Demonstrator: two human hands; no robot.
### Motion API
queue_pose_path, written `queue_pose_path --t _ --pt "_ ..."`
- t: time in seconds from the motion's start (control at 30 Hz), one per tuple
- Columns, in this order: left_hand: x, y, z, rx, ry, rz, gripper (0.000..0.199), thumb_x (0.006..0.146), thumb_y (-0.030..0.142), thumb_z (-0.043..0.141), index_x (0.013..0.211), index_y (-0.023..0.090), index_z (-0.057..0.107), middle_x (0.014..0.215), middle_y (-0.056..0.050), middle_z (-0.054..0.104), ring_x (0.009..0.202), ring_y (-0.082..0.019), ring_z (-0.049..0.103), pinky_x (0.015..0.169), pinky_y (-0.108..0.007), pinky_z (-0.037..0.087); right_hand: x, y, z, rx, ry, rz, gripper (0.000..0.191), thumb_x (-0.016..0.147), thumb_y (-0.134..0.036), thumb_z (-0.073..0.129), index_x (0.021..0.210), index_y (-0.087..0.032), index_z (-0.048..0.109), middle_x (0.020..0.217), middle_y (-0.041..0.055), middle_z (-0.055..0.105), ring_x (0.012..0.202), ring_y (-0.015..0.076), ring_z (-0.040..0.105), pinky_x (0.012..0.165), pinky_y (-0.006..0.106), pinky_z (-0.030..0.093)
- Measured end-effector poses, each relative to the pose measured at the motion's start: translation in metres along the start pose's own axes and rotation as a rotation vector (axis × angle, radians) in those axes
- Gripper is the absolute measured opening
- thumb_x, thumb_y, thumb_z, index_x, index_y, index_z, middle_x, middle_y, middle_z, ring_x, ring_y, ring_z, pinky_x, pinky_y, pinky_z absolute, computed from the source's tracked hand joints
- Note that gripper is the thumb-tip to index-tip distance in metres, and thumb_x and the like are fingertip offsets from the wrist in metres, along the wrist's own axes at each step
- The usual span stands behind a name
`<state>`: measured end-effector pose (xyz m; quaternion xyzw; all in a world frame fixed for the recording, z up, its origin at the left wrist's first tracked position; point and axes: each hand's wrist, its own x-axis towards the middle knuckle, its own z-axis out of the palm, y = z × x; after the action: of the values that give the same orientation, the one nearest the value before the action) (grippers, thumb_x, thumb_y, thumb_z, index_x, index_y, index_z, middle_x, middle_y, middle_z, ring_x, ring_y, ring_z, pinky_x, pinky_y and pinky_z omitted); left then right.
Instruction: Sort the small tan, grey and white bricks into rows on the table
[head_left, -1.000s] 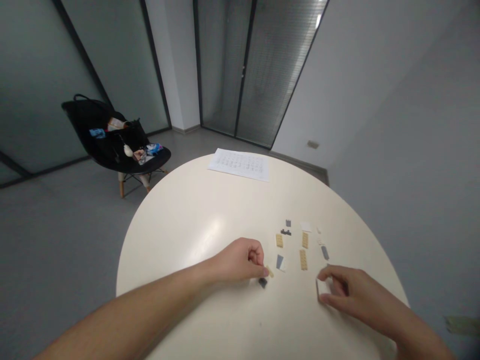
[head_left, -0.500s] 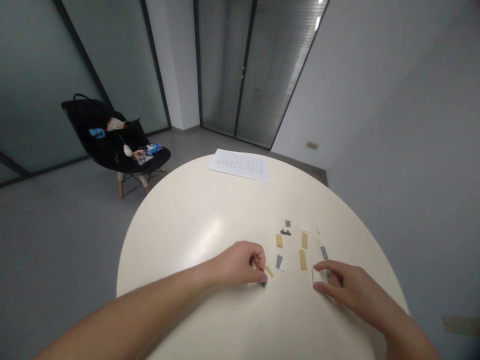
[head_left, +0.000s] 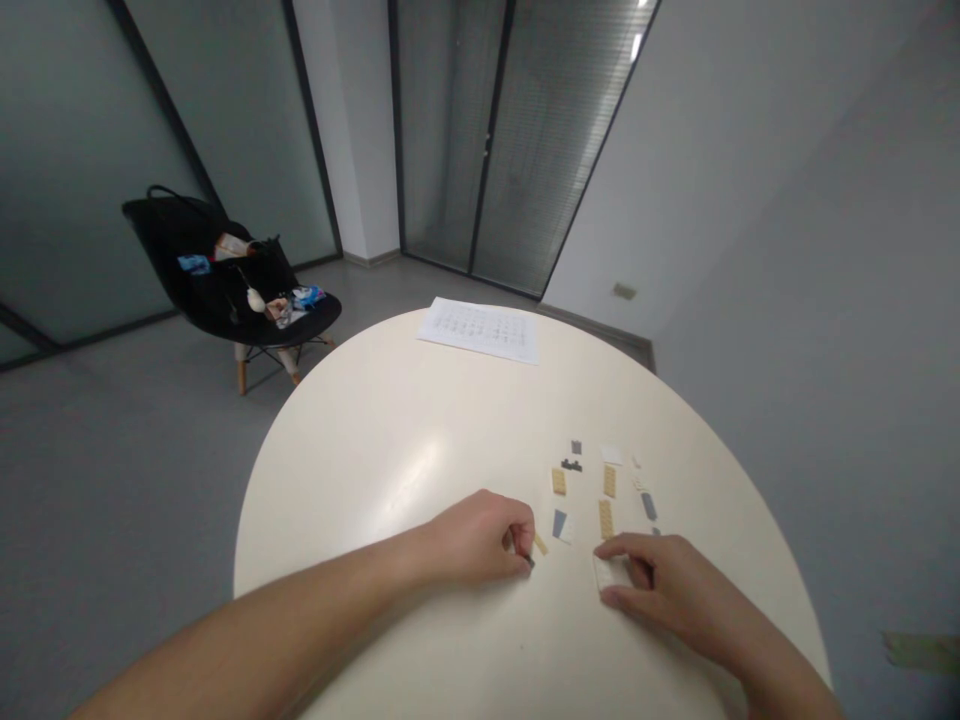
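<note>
On the round white table (head_left: 337, 480), my left hand (head_left: 499, 535) has its fingers pinched on a small dark grey piece (head_left: 531, 562), beside a narrow tan piece (head_left: 541, 544). My right hand (head_left: 652, 575) grips a white plate (head_left: 611, 573) by its edges, just below a long tan plate (head_left: 606, 519). Between the hands and a little farther off are a grey wedge piece (head_left: 559, 523) and a white one touching it. A square tan plate (head_left: 559, 481) and another tan plate (head_left: 610, 480) lie above these.
Dark pieces (head_left: 571, 465), a white tile (head_left: 611, 455) and a grey rounded piece (head_left: 649, 506) lie beyond my hands. A printed sheet (head_left: 480, 330) rests at the table's far edge. A black chair (head_left: 172, 270) with a bag stands at the left.
My right hand has moved left with the white plate, uncovering a small grey piece behind it. My left hand has shifted slightly, with its fingertips still together on the dark piece.
</note>
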<state>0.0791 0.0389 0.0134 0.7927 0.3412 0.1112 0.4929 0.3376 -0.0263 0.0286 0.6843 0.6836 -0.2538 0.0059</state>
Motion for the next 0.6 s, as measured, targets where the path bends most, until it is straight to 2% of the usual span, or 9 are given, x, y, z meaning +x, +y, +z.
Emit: queue_pose_path --t 0.17,0.3,0.43,0.6 --pt "0.001 0.001 0.0 0.089 -0.003 0.027 0.015 0.065 0.02 0.072 0.078 0.02 0.064 0.068 0.004 0.059 0.061 -0.011 0.051 0.055 -0.021 0.032 0.0 -0.001 -0.001 0.036 0.0 -0.008 0.035 0.067 -0.033 0.071 0.102 -0.024 0.073 0.055 -0.0039 0.054 0.053 0.0131 0.048 0.052 0.024 0.03" --pt "0.002 -0.001 0.002 0.136 0.001 0.058 0.017 0.064 0.023 0.074 0.077 0.02 0.063 0.071 0.002 0.062 0.062 -0.013 0.052 0.055 -0.022 0.031 -0.002 0.002 -0.004 0.092 0.001 -0.037 0.036 0.073 -0.043 0.068 0.102 -0.022 0.072 0.053 -0.0048 0.049 0.051 0.0131 0.046 0.052 0.024 0.031" --pt "0.002 -0.001 0.004 0.19 -0.008 0.092 0.015 0.066 0.02 0.07 0.078 0.021 0.062 0.073 0.001 0.064 0.064 -0.014 0.053 0.057 -0.023 0.031 -0.001 0.009 -0.006 0.108 0.089 -0.078 0.038 0.083 -0.051 0.055 0.1 -0.021 0.071 0.053 -0.0038 0.047 0.051 0.0134 0.045 0.052 0.025 0.032" --pt "0.003 -0.004 0.006 0.222 0.004 0.135 0.013 0.067 0.021 0.067 0.078 0.022 0.059 0.072 0.003 0.063 0.065 -0.014 0.052 0.057 -0.023 0.03 0.0 0.015 -0.005 0.08 0.155 -0.096 0.039 0.088 -0.049 0.047 0.098 -0.019 0.071 0.054 -0.0028 0.047 0.052 0.0141 0.046 0.051 0.025 0.032"
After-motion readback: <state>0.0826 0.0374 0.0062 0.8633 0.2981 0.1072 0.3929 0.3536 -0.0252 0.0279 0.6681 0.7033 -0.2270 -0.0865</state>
